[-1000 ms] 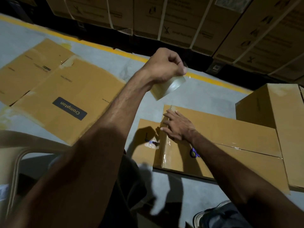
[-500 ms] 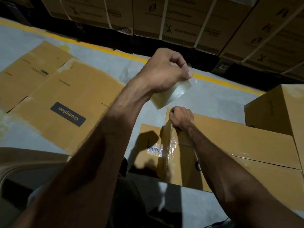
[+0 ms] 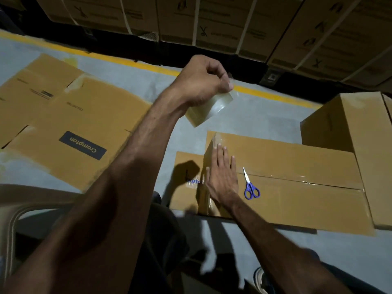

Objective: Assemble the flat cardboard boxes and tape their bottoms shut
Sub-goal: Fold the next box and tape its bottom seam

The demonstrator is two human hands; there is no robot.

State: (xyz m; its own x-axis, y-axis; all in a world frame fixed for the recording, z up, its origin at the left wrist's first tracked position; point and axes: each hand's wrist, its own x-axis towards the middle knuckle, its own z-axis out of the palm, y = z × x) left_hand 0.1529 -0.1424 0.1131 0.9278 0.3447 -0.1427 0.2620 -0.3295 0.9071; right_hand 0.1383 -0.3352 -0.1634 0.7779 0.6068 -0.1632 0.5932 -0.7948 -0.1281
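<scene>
Fingers [image 3: 222,154] flat on box [image 3: 297,166] edge; left hand [image 3: 201,81] pinches tape [image 3: 209,108].

Assembled box [image 3: 297,183] on floor [image 3: 254,115] ahead, scissors [image 3: 250,185] on its top, right hand [image 3: 222,177] flat beside them, flattened boxes [image 3: 70,128] to left, upright box [image 3: 356,134] at right, strapped cartons [image 3: 233,22] behind

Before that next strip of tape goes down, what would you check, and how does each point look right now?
1. Left hand holds the tape: ok.
2. Right hand lies flat on the box, steadying it: ok.
3. Centre seam already taped: ok.
4. Scissors lying on the box, clear of its left end: ok.
5. Strip free of creases: cannot tell.
6. Left end fully sealed: cannot tell.
</scene>
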